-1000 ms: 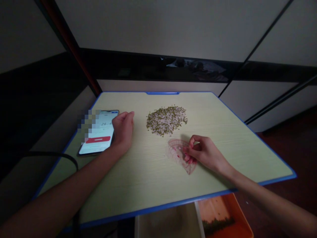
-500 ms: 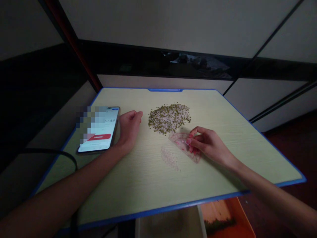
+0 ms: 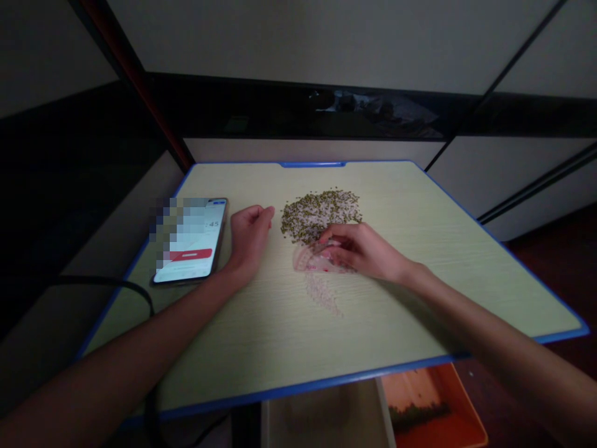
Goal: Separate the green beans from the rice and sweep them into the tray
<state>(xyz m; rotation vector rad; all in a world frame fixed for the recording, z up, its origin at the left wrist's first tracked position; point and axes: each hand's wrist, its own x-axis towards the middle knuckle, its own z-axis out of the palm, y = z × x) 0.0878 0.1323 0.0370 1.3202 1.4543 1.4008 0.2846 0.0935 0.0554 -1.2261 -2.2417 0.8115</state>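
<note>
My right hand [image 3: 368,252] pinches a clear plastic protractor [image 3: 304,259] with pink markings, its fingers covering part of it. The protractor lies low over the table, at the near edge of a mixed pile of green beans and white grains [image 3: 303,214]. A small thin heap of pale grains [image 3: 323,295] is just below the protractor. To the left of the pile my left hand [image 3: 250,239] rests on the table, curled into a loose fist with no object showing in it.
A phone [image 3: 191,258] with a lit screen lies left of my left hand, and a black cable [image 3: 107,281] runs beneath my left forearm. Below the blue-edged table [image 3: 224,367] stand a pale container [image 3: 326,417] and an orange container [image 3: 459,404] with green beans inside.
My right hand has moved left and away from me with the protractor, which has turned and now reaches the pile's near edge. My left hand keeps its place and its curl.
</note>
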